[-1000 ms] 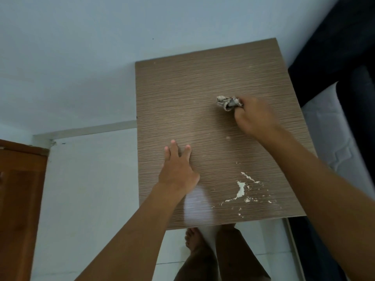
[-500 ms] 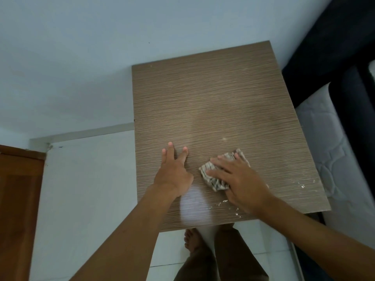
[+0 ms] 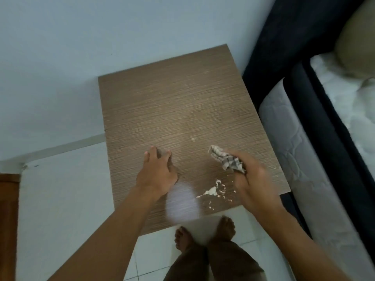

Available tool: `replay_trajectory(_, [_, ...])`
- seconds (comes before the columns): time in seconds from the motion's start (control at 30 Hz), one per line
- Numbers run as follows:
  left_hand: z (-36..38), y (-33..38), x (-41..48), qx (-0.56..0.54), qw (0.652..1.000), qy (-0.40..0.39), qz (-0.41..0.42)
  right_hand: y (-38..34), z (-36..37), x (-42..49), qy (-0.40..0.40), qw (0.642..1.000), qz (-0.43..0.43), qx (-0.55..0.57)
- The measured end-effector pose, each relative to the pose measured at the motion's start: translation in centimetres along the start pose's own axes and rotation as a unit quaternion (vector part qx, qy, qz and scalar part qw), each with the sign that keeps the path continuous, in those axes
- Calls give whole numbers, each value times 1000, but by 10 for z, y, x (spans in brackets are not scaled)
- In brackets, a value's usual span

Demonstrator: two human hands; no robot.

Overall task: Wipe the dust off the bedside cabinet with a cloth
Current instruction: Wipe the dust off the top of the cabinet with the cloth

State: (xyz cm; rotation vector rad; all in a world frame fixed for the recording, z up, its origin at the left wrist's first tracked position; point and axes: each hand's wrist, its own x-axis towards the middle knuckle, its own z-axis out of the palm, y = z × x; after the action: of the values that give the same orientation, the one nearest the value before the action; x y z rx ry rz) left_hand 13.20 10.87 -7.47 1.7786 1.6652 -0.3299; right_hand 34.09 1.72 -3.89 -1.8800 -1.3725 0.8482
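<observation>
Right hand [image 3: 254, 179] has swung right, bunching the checked cloth [image 3: 227, 160] in closed fingers, its length pointing up-left; left hand [image 3: 157, 175] flat, fingers spread, on the cabinet [image 3: 172, 102]

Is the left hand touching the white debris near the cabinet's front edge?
Apart. The head view shows the left hand flat on the cabinet top, with bare woodgrain between it and the white debris.
</observation>
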Motion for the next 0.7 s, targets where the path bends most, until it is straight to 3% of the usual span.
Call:
replay_trajectory(0.13, [13,28,8,12,1000,2,14,24,-39,10,133,985,105,-44])
replay_trajectory(0.27, [19,34,11,5,1000,10,2,52,-60,17,188,959,190,-97])
replay_trajectory(0.37, [20,33,10,5,1000,9,2,65,-63,16,159,960,204,-105])
replay_trajectory(0.53, [23,34,11,20,999,33,6,79,-42,7,24,974,193,-115])
replay_trajectory(0.7, [28,30,10,26,999,40,18,97,-25,-9,-15,971,110,-212])
